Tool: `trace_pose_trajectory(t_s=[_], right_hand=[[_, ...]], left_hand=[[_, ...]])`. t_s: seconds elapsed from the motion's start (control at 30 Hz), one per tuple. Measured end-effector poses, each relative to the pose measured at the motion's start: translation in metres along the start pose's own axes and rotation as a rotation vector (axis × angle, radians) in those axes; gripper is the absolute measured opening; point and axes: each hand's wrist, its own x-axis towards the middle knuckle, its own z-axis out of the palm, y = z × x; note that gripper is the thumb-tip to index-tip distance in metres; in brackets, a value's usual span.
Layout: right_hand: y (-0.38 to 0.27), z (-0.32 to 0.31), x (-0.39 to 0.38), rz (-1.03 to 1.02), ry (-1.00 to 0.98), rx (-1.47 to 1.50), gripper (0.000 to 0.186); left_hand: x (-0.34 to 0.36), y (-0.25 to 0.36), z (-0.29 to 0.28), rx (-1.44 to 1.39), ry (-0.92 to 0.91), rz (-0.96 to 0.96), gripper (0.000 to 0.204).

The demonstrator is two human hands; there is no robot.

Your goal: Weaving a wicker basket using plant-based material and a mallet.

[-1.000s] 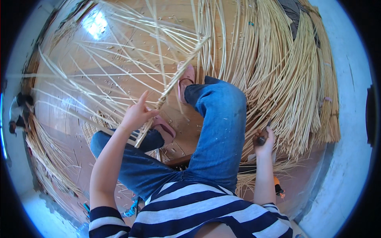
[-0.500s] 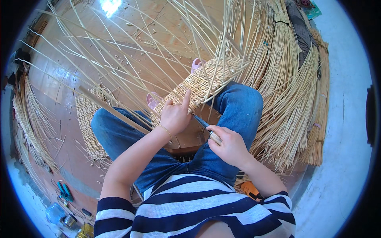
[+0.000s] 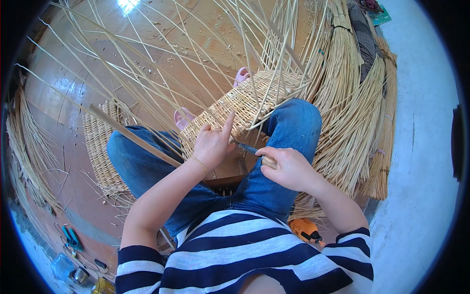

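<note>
A pale woven wicker panel (image 3: 259, 98), bristling with long loose stakes, lies tilted across the space between my jeans-clad knees. My left hand (image 3: 210, 149) grips its near edge, index finger stretched along the weave and the other fingers curled. My right hand (image 3: 286, 169) is closed on the wooden handle of a knife (image 3: 247, 147), whose dark blade reaches the panel's edge beside my left fingertips. The blade's tip is hard to make out there.
Long cane bundles (image 3: 342, 117) fill the right beside a white wall (image 3: 416, 127). A second woven piece (image 3: 103, 147) and loose canes (image 3: 29, 147) are at left. An orange-and-black tool (image 3: 306, 230), green tools (image 3: 71, 237) and a plastic container (image 3: 61, 266) lie low on either side. Pink sandals (image 3: 183, 117) show beyond the panel.
Since a second ago the panel has risen into view across my knees, and my right hand has brought the knife from the right to its edge. The last half second shows only slight shifts.
</note>
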Motion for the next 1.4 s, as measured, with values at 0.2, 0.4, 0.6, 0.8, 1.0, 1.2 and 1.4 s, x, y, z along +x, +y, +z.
trace_pose_trajectory(t_s=[0.2, 0.4, 0.6, 0.8, 1.0, 1.2, 1.4], right_hand=[[0.008, -0.005, 0.007, 0.09, -0.067, 0.11, 0.038], [-0.01, -0.005, 0.015, 0.026, -0.097, -0.085, 0.037], [-0.033, 0.013, 0.021, -0.016, -0.088, -0.53, 0.029], [-0.045, 0.044, 0.031, -0.086, -0.061, -0.61, 0.016], [-0.021, 0.045, 0.036, 0.057, 0.058, -0.292, 0.037], [-0.023, 0.053, 0.041, 0.035, -0.065, -0.543, 0.033], [0.012, 0.026, 0.052, 0.388, -0.504, 0.705, 0.016]], left_hand=[[0.002, -0.002, 0.002, 0.008, 0.019, 0.011, 0.092], [0.004, -0.004, -0.003, -0.021, -0.058, -0.019, 0.094], [0.008, -0.003, -0.002, -0.105, -0.061, -0.016, 0.093], [0.012, -0.009, -0.008, -0.199, -0.167, -0.041, 0.09], [0.016, -0.009, -0.012, -0.219, -0.125, -0.05, 0.088], [0.013, -0.009, -0.006, -0.217, -0.127, -0.066, 0.086], [0.013, -0.007, -0.008, -0.25, -0.13, -0.071, 0.084]])
